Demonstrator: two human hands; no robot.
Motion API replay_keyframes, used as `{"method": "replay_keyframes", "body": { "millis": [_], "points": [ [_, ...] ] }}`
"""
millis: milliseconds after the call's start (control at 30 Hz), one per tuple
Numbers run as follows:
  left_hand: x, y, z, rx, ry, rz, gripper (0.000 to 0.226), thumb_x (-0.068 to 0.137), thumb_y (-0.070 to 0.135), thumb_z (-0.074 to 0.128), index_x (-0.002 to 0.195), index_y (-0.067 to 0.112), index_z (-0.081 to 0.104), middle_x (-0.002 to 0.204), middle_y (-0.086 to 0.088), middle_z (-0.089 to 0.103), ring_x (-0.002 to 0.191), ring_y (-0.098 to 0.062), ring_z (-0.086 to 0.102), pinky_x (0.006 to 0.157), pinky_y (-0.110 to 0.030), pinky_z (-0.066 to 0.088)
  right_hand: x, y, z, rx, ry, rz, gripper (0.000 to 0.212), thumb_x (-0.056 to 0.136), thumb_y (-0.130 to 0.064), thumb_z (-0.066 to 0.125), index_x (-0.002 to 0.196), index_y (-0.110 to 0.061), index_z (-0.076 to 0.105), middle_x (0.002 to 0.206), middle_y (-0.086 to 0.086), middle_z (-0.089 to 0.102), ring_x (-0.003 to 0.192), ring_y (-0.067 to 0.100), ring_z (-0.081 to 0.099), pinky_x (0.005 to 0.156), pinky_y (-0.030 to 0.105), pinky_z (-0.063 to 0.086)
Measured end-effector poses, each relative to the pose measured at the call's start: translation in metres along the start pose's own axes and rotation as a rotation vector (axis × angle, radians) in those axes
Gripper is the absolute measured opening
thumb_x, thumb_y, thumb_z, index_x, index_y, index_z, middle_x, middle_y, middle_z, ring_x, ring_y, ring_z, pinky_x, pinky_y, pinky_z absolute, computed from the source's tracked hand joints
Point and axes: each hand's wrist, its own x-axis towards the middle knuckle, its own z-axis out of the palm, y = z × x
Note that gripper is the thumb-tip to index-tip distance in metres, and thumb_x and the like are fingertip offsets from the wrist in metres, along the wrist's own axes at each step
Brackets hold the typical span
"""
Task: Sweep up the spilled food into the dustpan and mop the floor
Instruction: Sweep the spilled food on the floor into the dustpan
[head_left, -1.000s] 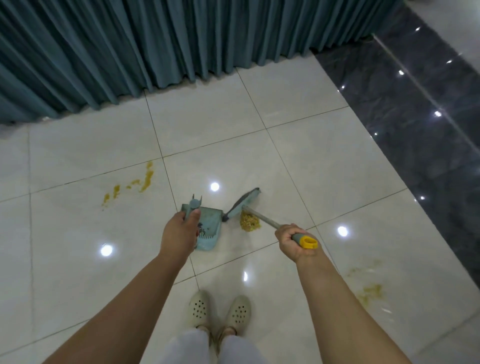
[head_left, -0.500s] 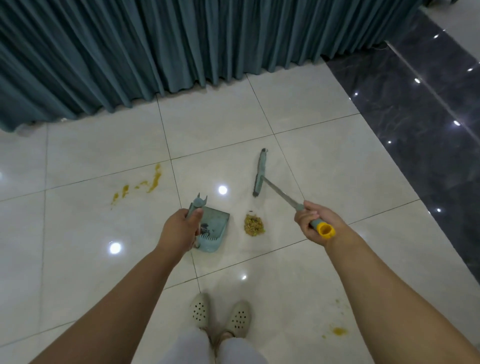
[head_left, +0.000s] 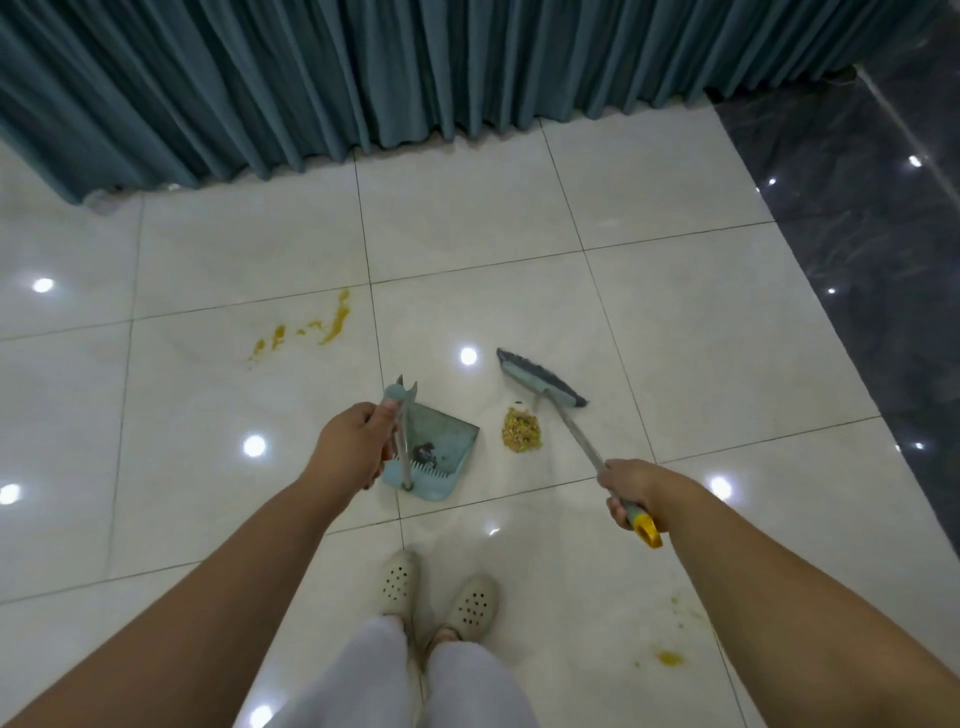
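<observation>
The food pile is lying on the white tile floor, between the two hands and a little farther away than both. The left hand is gripping the upright handle of the dustpan, with fingers curled around it; the pan is sitting just left of the pile, with its open edge facing the pile but not touching it. The right hand is holding the broom near the yellow end of its stick, fingers wrapped closed. The broom head is resting just beyond the pile, on its far right side (very near it, maybe touching, I cannot tell). Yellow smears are staying on the floor to the far left, and a small stain near the right. I am seeing no readable writing on anything.
</observation>
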Motion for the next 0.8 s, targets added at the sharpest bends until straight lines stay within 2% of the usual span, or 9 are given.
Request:
{"method": "replay_keyframes", "body": {
  "millis": [133, 233, 333, 400, 500, 600, 800],
  "points": [
    [-0.003, 0.000, 0.000, 0.110, -0.062, 0.023, 0.041, 0.097, 0.042, 0.040, 0.082, 0.009, 0.059, 0.063, 0.000, 0.061, 0.043, -0.009, 0.051, 0.039, -0.021, 0.041, -0.009, 0.030, 0.009, -0.144, 0.020, -0.043, 0.027, 0.100, -0.010, 0.035, 0.126, -0.011, 0.043, 0.064, 0.009, 0.043, 0.048, 0.014, 0.037, 0.041, 0.019, 0.035],
    [0.002, 0.000, -0.004, 0.152, -0.129, -0.038, 0.035, 0.098, 0.036, 0.039, 0.086, 0.010, 0.058, 0.075, -0.007, 0.066, 0.053, -0.018, 0.056, 0.050, -0.026, 0.043, -0.018, 0.049, 0.015, -0.195, 0.017, -0.029, 0.035, 0.100, -0.008, 0.032, 0.133, -0.014, 0.039, 0.065, 0.009, 0.043, 0.050, 0.015, 0.037, 0.044, 0.022, 0.035],
    [0.004, -0.001, -0.008, 0.134, -0.144, -0.092, 0.030, 0.095, 0.032, 0.041, 0.085, 0.008, 0.056, 0.067, -0.010, 0.060, 0.047, -0.017, 0.047, 0.045, -0.025, 0.036, -0.028, 0.064, 0.020, -0.225, 0.011, -0.031, 0.038, 0.100, -0.008, 0.031, 0.137, -0.012, 0.037, 0.065, 0.010, 0.044, 0.050, 0.016, 0.038, 0.045, 0.024, 0.036],
    [0.003, -0.001, -0.007, 0.159, -0.110, -0.036, 0.030, 0.093, 0.032, 0.044, 0.080, 0.008, 0.056, 0.064, -0.006, 0.057, 0.043, -0.014, 0.043, 0.041, -0.023, 0.035, -0.033, 0.072, 0.022, -0.222, 0.011, -0.024, 0.039, 0.100, -0.009, 0.032, 0.139, -0.013, 0.035, 0.065, 0.010, 0.044, 0.050, 0.015, 0.038, 0.045, 0.023, 0.036],
    [0.000, -0.004, -0.007, 0.430, -0.102, 0.131, 0.041, 0.091, 0.047, 0.048, 0.072, 0.011, 0.055, 0.063, -0.003, 0.057, 0.051, -0.015, 0.048, 0.050, -0.026, 0.037, -0.039, 0.082, 0.028, -0.164, 0.029, 0.003, 0.043, 0.101, -0.012, 0.035, 0.143, -0.016, 0.033, 0.065, 0.009, 0.045, 0.050, 0.014, 0.038, 0.042, 0.020, 0.037],
    [0.000, -0.008, -0.014, 0.627, -0.137, 0.236, 0.045, 0.091, 0.054, 0.044, 0.069, 0.015, 0.052, 0.066, -0.003, 0.059, 0.055, -0.014, 0.050, 0.052, -0.027, 0.036, -0.046, 0.087, 0.033, -0.050, 0.037, 0.008, 0.045, 0.100, -0.013, 0.039, 0.144, -0.019, 0.036, 0.064, 0.007, 0.044, 0.050, 0.013, 0.037, 0.040, 0.016, 0.037],
    [0.007, -0.017, -0.024, 0.686, -0.196, 0.315, 0.047, 0.091, 0.058, 0.041, 0.074, 0.016, 0.052, 0.071, -0.004, 0.062, 0.058, -0.013, 0.051, 0.052, -0.027, 0.036, -0.053, 0.086, 0.050, 0.143, 0.088, -0.009, 0.048, 0.099, -0.013, 0.044, 0.146, -0.021, 0.036, 0.062, 0.007, 0.044, 0.044, 0.011, 0.037, 0.038, 0.016, 0.037]
  ]
}}
